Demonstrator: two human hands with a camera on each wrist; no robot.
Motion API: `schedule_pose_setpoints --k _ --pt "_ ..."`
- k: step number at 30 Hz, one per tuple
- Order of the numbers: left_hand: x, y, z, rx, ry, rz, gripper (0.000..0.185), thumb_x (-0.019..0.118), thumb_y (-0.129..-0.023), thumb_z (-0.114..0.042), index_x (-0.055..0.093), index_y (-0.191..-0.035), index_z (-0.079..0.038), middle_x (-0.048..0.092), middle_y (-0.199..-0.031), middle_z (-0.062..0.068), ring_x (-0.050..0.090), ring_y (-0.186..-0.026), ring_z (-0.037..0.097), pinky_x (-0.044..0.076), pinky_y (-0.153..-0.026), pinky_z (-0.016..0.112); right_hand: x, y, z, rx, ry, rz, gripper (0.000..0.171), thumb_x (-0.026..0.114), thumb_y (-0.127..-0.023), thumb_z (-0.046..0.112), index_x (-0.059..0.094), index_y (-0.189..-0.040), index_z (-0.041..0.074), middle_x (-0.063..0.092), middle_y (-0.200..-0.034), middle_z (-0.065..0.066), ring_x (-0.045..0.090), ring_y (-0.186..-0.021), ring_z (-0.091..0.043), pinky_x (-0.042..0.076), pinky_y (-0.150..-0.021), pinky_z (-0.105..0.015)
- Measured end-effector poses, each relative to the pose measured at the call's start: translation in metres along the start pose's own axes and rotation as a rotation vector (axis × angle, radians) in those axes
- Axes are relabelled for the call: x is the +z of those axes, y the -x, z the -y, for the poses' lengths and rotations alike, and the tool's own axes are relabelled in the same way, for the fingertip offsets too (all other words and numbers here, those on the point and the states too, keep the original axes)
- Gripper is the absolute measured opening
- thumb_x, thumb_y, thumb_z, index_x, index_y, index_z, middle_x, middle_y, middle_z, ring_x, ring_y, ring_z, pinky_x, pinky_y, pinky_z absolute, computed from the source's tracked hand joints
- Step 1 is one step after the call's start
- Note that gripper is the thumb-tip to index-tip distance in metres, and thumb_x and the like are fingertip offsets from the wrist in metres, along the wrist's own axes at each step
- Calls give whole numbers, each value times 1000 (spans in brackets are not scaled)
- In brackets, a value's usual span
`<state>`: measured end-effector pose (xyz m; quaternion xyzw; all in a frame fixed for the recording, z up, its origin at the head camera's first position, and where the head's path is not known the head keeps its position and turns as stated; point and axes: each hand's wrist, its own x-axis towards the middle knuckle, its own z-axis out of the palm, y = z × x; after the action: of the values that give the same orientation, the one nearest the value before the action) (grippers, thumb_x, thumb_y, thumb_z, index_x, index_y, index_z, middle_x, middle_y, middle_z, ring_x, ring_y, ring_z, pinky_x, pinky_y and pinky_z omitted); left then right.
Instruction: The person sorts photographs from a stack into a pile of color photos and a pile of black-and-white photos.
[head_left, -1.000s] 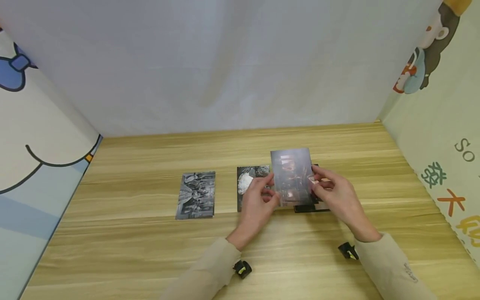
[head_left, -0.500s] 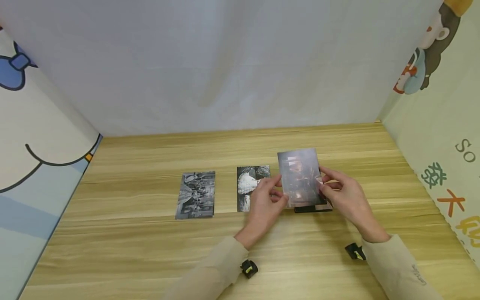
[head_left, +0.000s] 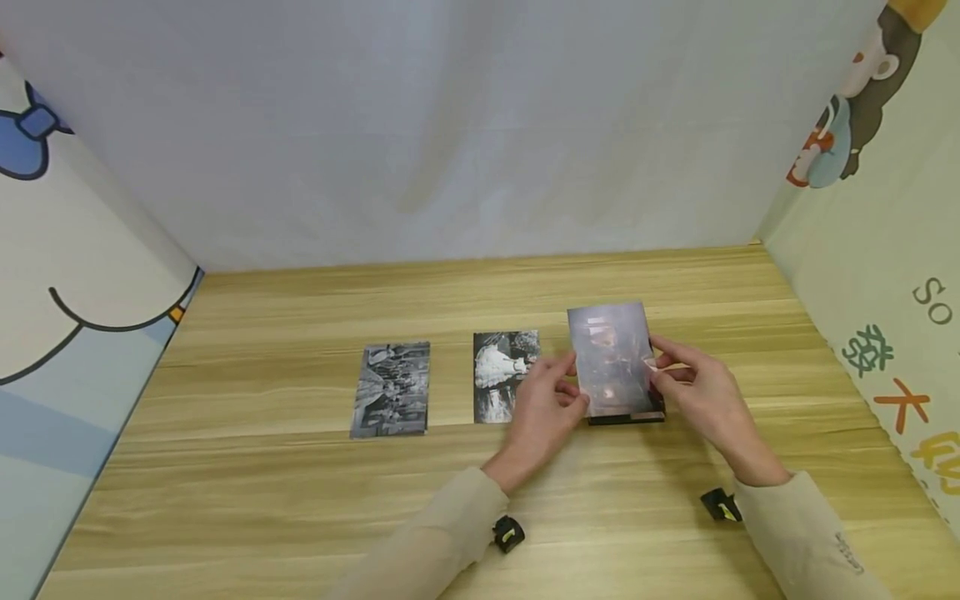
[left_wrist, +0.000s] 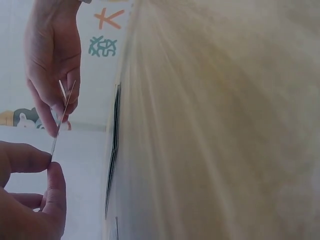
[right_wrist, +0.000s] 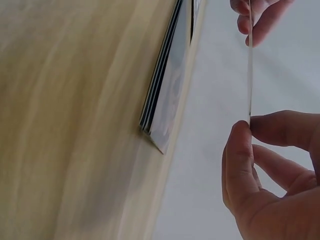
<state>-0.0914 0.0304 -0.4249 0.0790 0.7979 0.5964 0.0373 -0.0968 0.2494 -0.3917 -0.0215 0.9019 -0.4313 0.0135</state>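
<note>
Both hands hold one glossy photo card (head_left: 611,358) by its opposite long edges. My left hand (head_left: 546,410) pinches the left edge between thumb and fingers. At the other edge my right hand (head_left: 701,400) pinches it, and a small white bit shows by the fingertips. Seen edge-on in the right wrist view, the held card (right_wrist: 250,80) is raised off the table. Below it lies a stack of photo cards (right_wrist: 159,75), its top card askew; in the head view the held card covers most of this stack (head_left: 626,420).
A black-and-white photo card (head_left: 495,375) with a white gown lies just left of my left hand. Farther left is another black-and-white photo card (head_left: 392,390) showing a crowd. The wooden table (head_left: 262,500) meets a white backdrop (head_left: 480,167) behind and printed panels on both sides.
Both hands have shifted right with the held card, which now sits over the stack. More of the gown photo shows as my left hand moves off it.
</note>
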Motion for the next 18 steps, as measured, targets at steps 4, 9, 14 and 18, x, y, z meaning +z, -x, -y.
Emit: schedule_pose_setpoints --k 4,9,14,18 --pt "2 0 -1 -28 -15 16 67 74 -85 10 51 -148 3 61 -121 10 62 -88 6 57 -73 14 0 0 -3 -7 9 -1 52 65 -96 0 53 -147 -6 65 -113 -22 70 -99 -28 50 -64 -17" --pt "5 -1 -1 -33 -65 23 67 75 -86 8 51 -148 2 61 -122 10 62 -88 6 56 -71 13 -1 0 -7 -10 35 0 51 65 -96 0 53 -145 -8 65 -113 -23 70 -102 -37 50 -66 -15" --pt "6 -1 -2 -24 -130 31 66 76 -86 6 52 -148 2 61 -120 10 61 -87 5 54 -71 12 -3 -1 -10 -3 59 18 53 63 -96 -1 51 -147 -8 64 -115 -22 70 -104 -38 51 -66 -17" --pt "7 -3 -1 -16 -175 43 65 77 -87 2 53 -147 2 62 -119 9 61 -86 5 53 -73 13 -4 -2 -12 2 71 36 53 61 -96 -1 51 -147 -8 65 -115 -22 71 -105 -40 52 -67 -18"
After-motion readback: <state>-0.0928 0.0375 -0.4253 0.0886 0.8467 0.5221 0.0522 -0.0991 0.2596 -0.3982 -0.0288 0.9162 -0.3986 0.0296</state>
